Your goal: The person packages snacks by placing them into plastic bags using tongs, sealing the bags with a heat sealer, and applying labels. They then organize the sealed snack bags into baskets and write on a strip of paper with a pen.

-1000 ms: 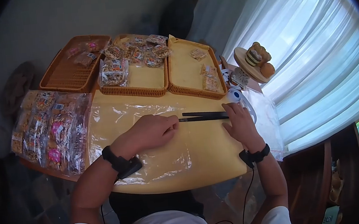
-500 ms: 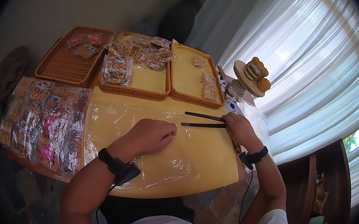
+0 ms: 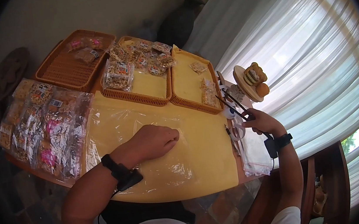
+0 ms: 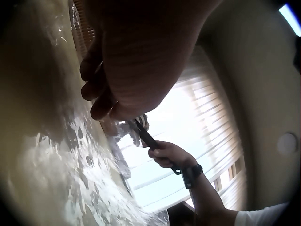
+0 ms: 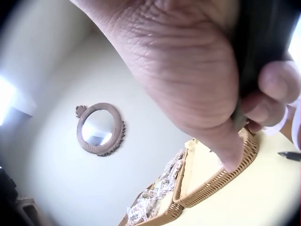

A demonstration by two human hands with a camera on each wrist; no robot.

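My right hand [image 3: 264, 122] grips black tongs [image 3: 232, 108] at the table's right side, their two arms apart and pointing toward the right basket. The same tongs [image 4: 148, 139] show in the left wrist view; in the right wrist view their dark handle [image 5: 263, 37] lies against the palm. My left hand [image 3: 154, 141] is over a large clear plastic bag [image 3: 168, 172] on the yellow cloth. Its fingers [image 4: 106, 101] are loosely curled, with nothing seen in them. Whether it touches the plastic is unclear.
Three wicker baskets stand along the back; the middle one [image 3: 138, 98] holds several packaged snacks, the right one [image 3: 194, 105] a few. Filled clear bags [image 3: 36, 127] lie at left. Tape [image 3: 237, 132], a pen [image 3: 228, 131] and plastic bags [image 3: 254, 161] lie at right.
My right hand has moved right with the tongs, lifting them off the cloth and turning them toward the back. The left hand has let the tong tips go and stays over the plastic.
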